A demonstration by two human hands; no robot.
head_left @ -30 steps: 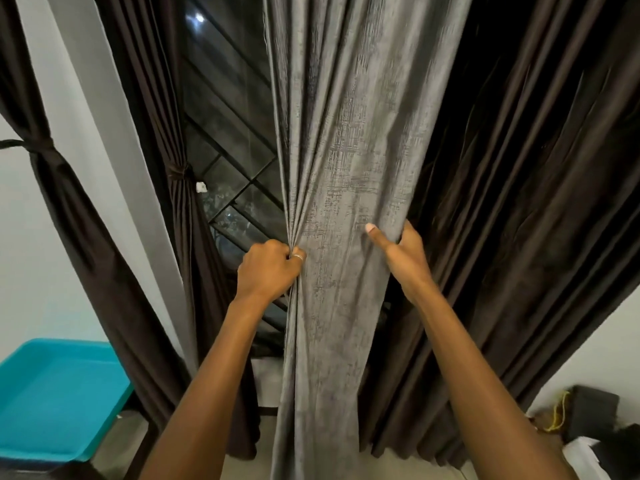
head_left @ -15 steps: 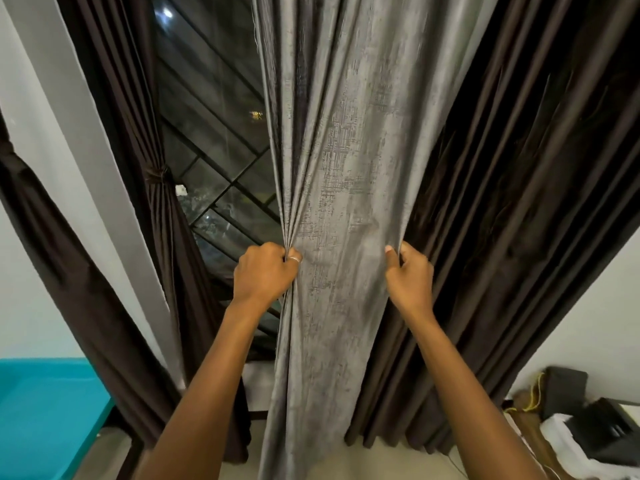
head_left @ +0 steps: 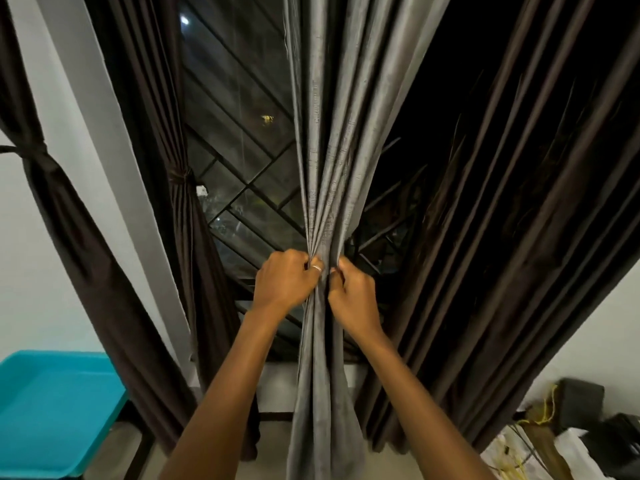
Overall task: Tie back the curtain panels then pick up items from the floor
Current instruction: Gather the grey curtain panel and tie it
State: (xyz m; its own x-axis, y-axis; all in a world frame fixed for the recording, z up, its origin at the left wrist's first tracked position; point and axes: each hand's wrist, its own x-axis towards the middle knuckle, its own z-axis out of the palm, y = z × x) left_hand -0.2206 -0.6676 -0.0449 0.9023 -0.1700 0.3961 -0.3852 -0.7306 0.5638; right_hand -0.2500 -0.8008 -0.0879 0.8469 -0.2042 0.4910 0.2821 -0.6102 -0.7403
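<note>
Head view shows the wide dark brown curtain [head_left: 519, 237] on the right hanging loose and untied, the largest thing here, its folds running down toward the floor. Left of it, the window grille [head_left: 242, 188] stands uncovered behind the cloth. In the centre hangs the grey curtain panel [head_left: 332, 133], gathered to a narrow waist at mid-height and flaring out again below. Further left, two brown panels [head_left: 194, 237] are already cinched with ties. At the near left sits a teal tray [head_left: 52, 403]; at the near right, cluttered floor items [head_left: 571, 427] wait, with yellow cord among them.

The left hand [head_left: 285, 284] and the right hand [head_left: 353, 296] sit close together, both clamped on the gathered grey panel, left gripping from the left side, right from the right. No tie-back band is visible near the hands.

The risk, as I judge it: one hand must let go to fetch or wrap a tie, and the slippery pleats could spring open and spill from the remaining grip. A loose outer fold on the right could also escape the bundle, leaving a sloppy tie.
</note>
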